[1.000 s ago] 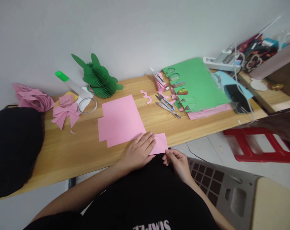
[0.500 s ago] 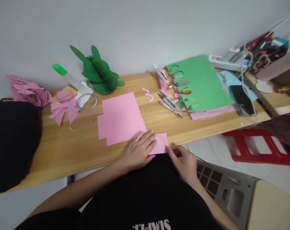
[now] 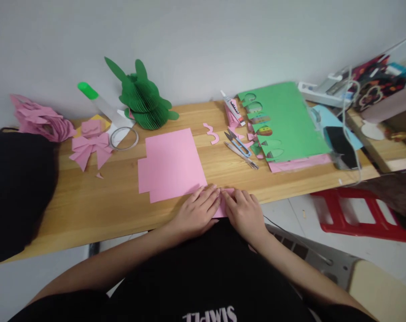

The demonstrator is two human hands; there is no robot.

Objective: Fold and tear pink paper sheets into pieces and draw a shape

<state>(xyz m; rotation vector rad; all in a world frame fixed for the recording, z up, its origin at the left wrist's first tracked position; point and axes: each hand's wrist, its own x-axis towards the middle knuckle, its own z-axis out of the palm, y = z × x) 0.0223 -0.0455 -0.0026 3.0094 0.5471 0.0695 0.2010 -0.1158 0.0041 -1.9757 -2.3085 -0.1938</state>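
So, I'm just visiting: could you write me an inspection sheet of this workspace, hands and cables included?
Surface: wooden table against a wall.
Job's things: small pink paper at the near edge; larger pink sheet to its left.
Clutter: green paper figure, pink bow, glue tube, snips.
Grip: left hand flat over the small paper; right hand has fingertips on it.
Cables: white cable near a power strip.
Surroundings: red plastic stool on the floor.
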